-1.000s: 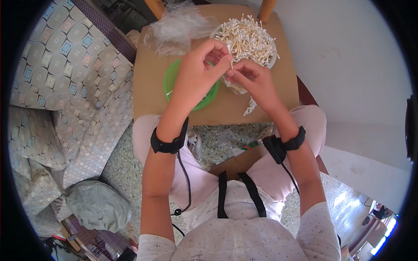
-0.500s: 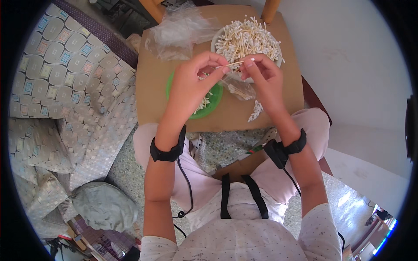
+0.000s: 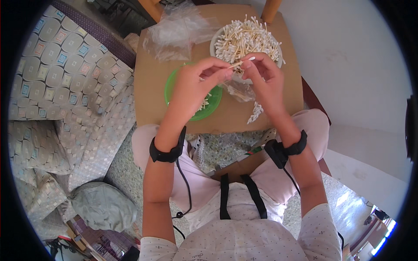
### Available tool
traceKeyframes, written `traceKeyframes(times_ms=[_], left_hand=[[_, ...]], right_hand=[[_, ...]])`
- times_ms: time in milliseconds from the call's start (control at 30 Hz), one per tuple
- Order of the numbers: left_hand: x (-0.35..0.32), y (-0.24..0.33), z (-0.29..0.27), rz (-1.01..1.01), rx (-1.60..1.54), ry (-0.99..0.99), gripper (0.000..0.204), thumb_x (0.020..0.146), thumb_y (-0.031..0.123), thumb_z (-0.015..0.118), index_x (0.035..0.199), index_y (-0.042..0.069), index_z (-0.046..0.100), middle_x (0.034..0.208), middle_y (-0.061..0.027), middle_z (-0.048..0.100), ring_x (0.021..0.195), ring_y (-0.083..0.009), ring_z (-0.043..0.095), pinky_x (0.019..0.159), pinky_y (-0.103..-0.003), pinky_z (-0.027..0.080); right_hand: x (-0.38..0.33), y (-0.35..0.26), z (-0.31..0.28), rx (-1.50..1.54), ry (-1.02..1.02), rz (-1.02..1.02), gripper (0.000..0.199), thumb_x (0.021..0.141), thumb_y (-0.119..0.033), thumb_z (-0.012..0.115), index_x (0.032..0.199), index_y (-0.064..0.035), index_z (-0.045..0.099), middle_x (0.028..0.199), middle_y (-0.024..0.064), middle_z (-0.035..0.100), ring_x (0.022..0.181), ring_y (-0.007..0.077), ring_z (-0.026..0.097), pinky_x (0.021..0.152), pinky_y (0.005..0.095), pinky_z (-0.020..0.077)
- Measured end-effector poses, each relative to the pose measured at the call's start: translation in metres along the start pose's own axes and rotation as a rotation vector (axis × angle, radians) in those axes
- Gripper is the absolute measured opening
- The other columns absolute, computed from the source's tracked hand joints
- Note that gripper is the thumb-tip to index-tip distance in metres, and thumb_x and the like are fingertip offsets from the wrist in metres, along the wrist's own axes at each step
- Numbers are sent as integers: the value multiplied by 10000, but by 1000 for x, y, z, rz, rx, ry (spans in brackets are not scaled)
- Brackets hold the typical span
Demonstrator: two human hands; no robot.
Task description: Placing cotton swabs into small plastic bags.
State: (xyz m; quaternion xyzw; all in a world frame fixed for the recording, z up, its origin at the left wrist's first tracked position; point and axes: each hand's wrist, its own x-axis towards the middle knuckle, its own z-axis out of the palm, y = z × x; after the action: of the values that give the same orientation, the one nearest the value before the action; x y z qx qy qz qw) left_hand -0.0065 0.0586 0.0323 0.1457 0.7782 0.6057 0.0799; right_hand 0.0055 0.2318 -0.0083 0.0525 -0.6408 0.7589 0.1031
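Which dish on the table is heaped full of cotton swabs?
The white bowl at the table's far edge, heaped with swabs; the green plate under the left hand holds only a few.

Cotton swab [image 3: 238, 63]: thin wooden stick, white cotton tip, held roughly level with the tip end slightly higher, pinched between fingertips of left hand [image 3: 196, 85] and right hand [image 3: 265, 78], above the near rim of the white bowl [image 3: 216, 42]. Small clear plastic bag [image 3: 240, 90]: crumpled, hangs just below the right hand, over the cardboard surface; whether the hand touches it can't be told. Swab stick mostly hidden by fingers.
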Motion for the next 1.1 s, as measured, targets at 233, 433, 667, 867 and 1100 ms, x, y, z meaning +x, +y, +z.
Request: traceKeyframes(times_ms=[233, 433, 667, 867, 1100], left_hand=[[5, -12, 1, 97, -70, 120, 130, 842, 154, 677, 924, 54, 674, 782, 23, 661, 681, -40, 561, 603, -216, 400], [3, -6, 7, 111, -57, 155, 116, 825, 131, 675, 914, 58, 671, 820, 23, 668, 684, -49, 569, 621, -218, 421], [4, -4, 8, 210, -27, 169, 122, 822, 110, 671, 929, 53, 662, 855, 20, 668, 713, -51, 572, 627, -211, 439], [5, -9, 7, 129, -193, 90, 128, 847, 116, 666, 947, 38, 650, 882, -6, 667, 761, -60, 580, 649, -223, 457], [6, -6, -3, 95, -293, 139, 171, 904, 127, 613, 1003, -13, 624, 883, -92, 679, 831, -113, 628, 745, -233, 487]], right_hand=[[-2, -2, 1, -72, -54, 4, 143, 877, -116, 642, 991, -32, 631, 875, -5, 626, 718, 52, 570, 648, 200, 457], [0, 2, -5, 106, -100, 11, 152, 872, -73, 642, 1004, 1, 622, 916, 29, 638, 744, 87, 596, 673, 223, 483], [5, -4, -7, 174, -150, 64, 155, 872, -24, 627, 1017, 31, 623, 986, 101, 665, 771, 125, 614, 720, 252, 514], [5, -9, -6, 245, -164, 64, 144, 874, -10, 618, 1012, 29, 632, 978, 109, 668, 753, 131, 621, 713, 254, 516], [7, -12, -5, -229, -159, 26, 259, 803, -87, 702, 1056, -55, 652, 944, 70, 660, 770, 124, 617, 711, 257, 497]])
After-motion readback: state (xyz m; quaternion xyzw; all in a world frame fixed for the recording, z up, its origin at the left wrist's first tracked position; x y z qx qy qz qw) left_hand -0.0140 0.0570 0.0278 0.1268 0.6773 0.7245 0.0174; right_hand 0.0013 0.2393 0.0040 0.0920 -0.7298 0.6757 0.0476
